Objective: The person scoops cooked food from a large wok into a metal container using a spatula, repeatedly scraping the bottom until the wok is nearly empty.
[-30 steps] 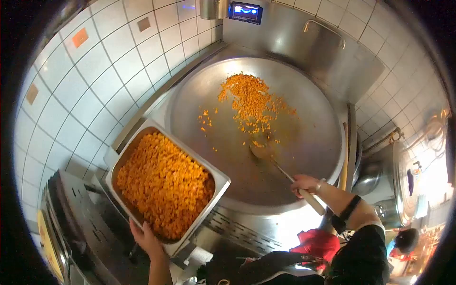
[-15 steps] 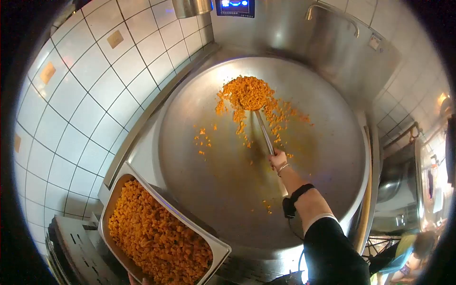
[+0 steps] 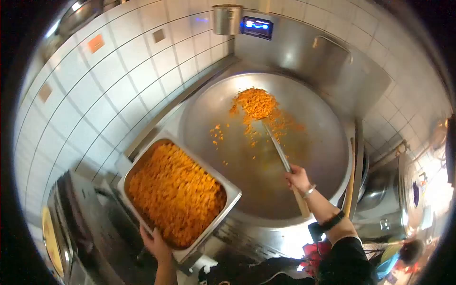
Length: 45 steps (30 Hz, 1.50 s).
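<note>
Over the wok (image 3: 316,156), right hand (image 3: 298,178) clamped on ladle handle (image 3: 280,153), left hand (image 3: 154,244) closed on tray rim (image 3: 232,192).

The tray (image 3: 233,192) hides the fingertips of the left hand (image 3: 154,244).

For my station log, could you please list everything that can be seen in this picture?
round pan: one, steel grey, centre.
loose diced food: one heap plus scattered bits, orange, far side of the round pan.
ladle: one, steel with a pale handle, head in the heap.
steel tray: one, grey, left of the pan, a corner at its rim.
tray filling: diced pieces, orange, inside the steel tray.
display: one, blue-lit, above the pan.
metal cup: one, grey, left of the display.
wall tiles: many, white, a few orange-brown, left.
another person: one, bottom right, partly seen.
left hand: grips the tray's near edge.
right hand: fingers closed on the ladle's handle.
</note>
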### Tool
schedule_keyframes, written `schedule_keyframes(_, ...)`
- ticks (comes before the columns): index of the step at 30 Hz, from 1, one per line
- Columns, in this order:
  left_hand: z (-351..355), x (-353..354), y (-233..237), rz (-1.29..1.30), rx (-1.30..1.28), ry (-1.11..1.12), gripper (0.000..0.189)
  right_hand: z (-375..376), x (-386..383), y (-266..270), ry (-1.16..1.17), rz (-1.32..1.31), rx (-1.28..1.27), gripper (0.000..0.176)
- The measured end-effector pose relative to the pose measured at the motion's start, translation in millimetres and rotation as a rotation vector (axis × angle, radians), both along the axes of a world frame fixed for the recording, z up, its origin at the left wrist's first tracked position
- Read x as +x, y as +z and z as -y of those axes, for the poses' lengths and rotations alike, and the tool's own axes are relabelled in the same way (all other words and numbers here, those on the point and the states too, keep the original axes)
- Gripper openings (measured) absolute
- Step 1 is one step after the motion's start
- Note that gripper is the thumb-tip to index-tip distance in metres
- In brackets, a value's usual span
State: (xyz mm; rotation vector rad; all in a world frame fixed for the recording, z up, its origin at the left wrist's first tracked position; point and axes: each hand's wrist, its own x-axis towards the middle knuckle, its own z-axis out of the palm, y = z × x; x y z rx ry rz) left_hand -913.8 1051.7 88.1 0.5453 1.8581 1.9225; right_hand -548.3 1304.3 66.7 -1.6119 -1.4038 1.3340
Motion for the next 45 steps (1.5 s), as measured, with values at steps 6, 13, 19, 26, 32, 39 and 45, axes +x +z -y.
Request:
schedule_keyframes(6, -3, -4, -10, -0.103, -0.075, 0.05, 0.048, 93, 2, 87, 0.158, -0.062, 0.001, 0.004)
schedule_keyframes(13, -12, -10, -30, -0.088, 0.003, -0.009, 0.049, 171, -9, 125, 0.277, -0.01, 0.072, 0.04)
schedule_keyframes(19, -17, -16, -41, -0.221, -0.136, 0.038, 0.051, 219, -21, 107, 0.337, 0.526, 0.613, 0.047)
schedule_keyframes(26, -19, -11, -34, -0.209, -0.055, 0.066, 0.054, 242, -26, 94, 0.276, 0.644, 0.693, 0.049)
schedule_keyframes(32, -20, -12, -33, -0.222, -0.014, 0.062, 0.051, 256, -25, 108, 0.518, 0.416, 0.467, 0.045)
schedule_keyframes(39, -21, -10, -33, -0.224, -0.042, 0.085, 0.05, 280, -11, 140, 0.564, 0.492, 0.51, 0.047)
schedule_keyframes(45, -21, -14, -40, -0.274, -0.044, 0.112, 0.05, 292, -23, 162, 0.535, 0.428, 0.376, 0.046)
